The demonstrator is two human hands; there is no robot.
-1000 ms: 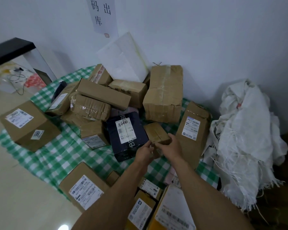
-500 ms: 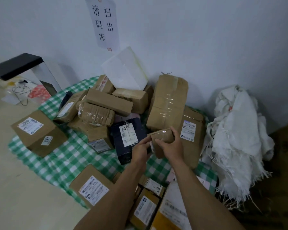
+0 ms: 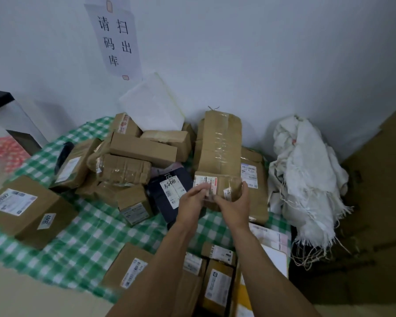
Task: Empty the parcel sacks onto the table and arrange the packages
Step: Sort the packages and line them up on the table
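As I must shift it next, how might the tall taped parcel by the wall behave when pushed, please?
The tall taped parcel stands on end, so it may tip. Its creased, bulging wrap suggests give; the glossy tape could be slippery.

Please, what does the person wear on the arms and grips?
Nothing visible. The left grip and the right grip carry no glove or ring; the wrists show no watch or band; both forearms are bare, with no sleeve in the frame.

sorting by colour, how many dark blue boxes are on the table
1: the dark blue box with a white label, mid-table on the checked cloth, just left of the small brown box in the right hand. More may hide under the pile.
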